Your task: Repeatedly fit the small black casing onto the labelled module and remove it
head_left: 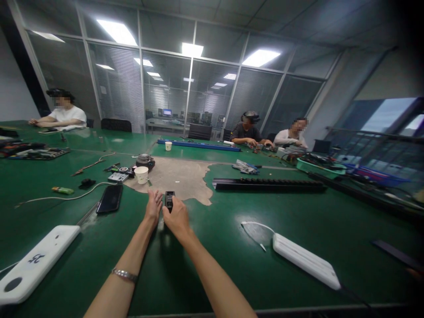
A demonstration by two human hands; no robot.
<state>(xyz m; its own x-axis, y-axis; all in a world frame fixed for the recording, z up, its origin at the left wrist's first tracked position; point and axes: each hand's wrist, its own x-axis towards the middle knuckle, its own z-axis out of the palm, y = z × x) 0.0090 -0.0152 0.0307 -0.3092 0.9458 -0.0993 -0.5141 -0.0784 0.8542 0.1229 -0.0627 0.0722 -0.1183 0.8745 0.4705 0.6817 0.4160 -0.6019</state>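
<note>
A small black box-like part (169,199) stands near the middle of the green table (212,247), at the near edge of a torn brown sheet (175,176). My right hand (178,217) is wrapped round its right and near sides, with the thumb in front. Just left of the part, my left hand (154,205) rests on its edge with the fingers stretched out and nothing in it. A narrow gap shows between the left hand and the part. Beyond the left hand stands a paper cup (141,175), beside a dark round device (145,162).
Left are a black phone (110,198), a green-yellow tool (62,190) and a white power unit (38,265). Right are a white power strip (304,260), a long black rail (268,185), gloves (245,167) and a green basket (321,167). Several people sit at the far side.
</note>
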